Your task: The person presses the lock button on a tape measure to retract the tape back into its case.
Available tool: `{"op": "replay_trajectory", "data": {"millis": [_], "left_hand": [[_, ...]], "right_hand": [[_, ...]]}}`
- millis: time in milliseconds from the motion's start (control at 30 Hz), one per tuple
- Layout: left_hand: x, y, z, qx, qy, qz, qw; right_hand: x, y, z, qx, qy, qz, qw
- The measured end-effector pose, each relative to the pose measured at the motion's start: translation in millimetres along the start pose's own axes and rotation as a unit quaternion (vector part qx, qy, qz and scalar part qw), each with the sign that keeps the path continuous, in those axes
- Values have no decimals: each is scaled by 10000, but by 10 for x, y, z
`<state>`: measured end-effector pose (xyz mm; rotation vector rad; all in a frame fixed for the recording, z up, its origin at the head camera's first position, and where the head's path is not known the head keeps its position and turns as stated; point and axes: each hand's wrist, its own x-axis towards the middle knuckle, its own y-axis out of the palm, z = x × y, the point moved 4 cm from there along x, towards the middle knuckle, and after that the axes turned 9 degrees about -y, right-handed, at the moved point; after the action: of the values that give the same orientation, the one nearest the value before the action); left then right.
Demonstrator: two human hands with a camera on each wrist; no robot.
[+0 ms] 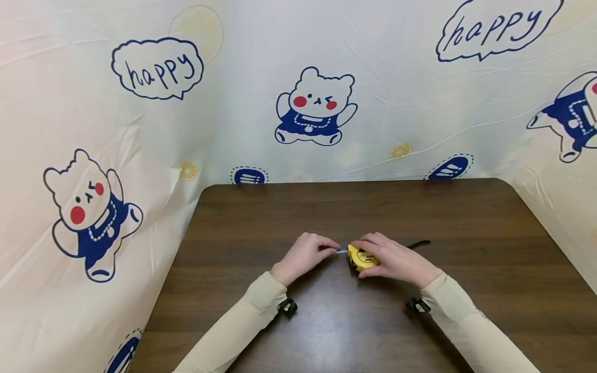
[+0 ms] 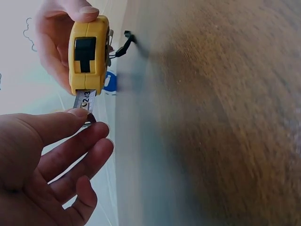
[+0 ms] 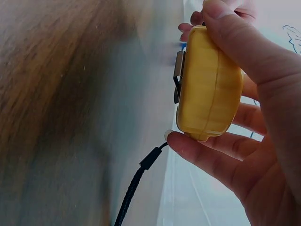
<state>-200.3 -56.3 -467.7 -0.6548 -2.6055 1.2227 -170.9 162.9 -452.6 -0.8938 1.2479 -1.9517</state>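
A yellow tape measure (image 1: 363,258) is held just above the brown table by my right hand (image 1: 394,259), thumb on one side and fingers on the other. Its case (image 3: 209,84) fills the middle of the right wrist view, with a metal clip (image 3: 179,64) on the side. My left hand (image 1: 307,255) pinches the end of the short blade (image 2: 85,100) between thumb and fingertips. Only a little of the blade is out, with printed numbers showing in the left wrist view. A black wrist strap (image 3: 136,183) hangs from the case.
The dark wooden table (image 1: 261,217) has rounded far corners. Pale cloth (image 1: 247,119) with bear prints and lettering hangs behind and at both sides. Small black devices (image 1: 287,307) are strapped at each wrist.
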Motion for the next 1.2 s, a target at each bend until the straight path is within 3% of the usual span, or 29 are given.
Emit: {"op": "replay_trajectory", "data": {"millis": [400, 800, 1200], "left_hand": [[29, 29, -63, 175, 102, -152, 9997], [12, -2, -10, 309, 77, -285, 9991], [-51, -37, 120, 341, -89, -346, 9988]], "right_hand": [[72, 38, 72, 32, -303, 21, 9995], [55, 38, 43, -92, -326, -9, 9994], [111, 24, -221, -47, 264, 93, 9996]]}}
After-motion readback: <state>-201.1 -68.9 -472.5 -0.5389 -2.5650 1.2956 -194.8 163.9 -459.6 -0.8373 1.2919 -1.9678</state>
